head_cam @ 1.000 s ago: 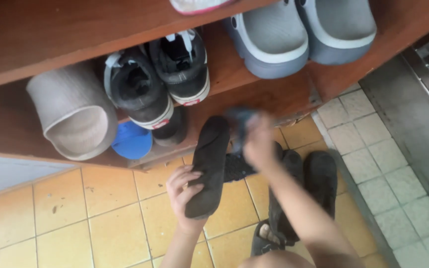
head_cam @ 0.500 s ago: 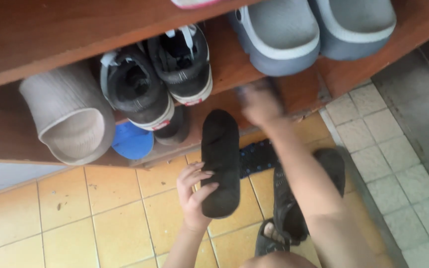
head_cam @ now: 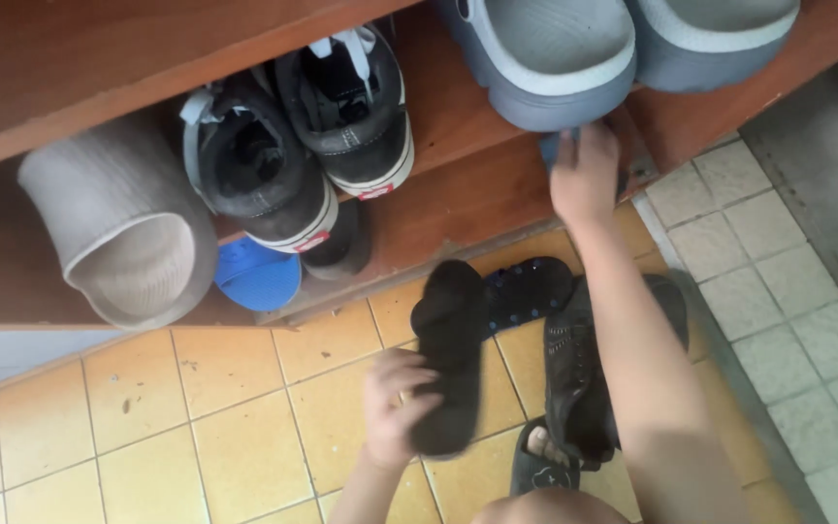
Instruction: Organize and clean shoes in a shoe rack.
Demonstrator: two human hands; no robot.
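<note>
Black sandal point(head_cam: 450, 354) clamped in left hand point(head_cam: 392, 408) just below the wooden shoe rack point(head_cam: 458, 199), right hand point(head_cam: 586, 175) pressing a dark cloth point(head_cam: 547, 147) on its lower shelf, fingers closed on it, wiping apparently midway, sandal not shelved

The left hand point(head_cam: 398, 406) sits low with the forearm rising from the bottom edge, fingers curled shut in a grip; the right arm stretches up and away, nearly straight, the right hand point(head_cam: 586, 175) palm down, fingers pressed forward and together
</note>
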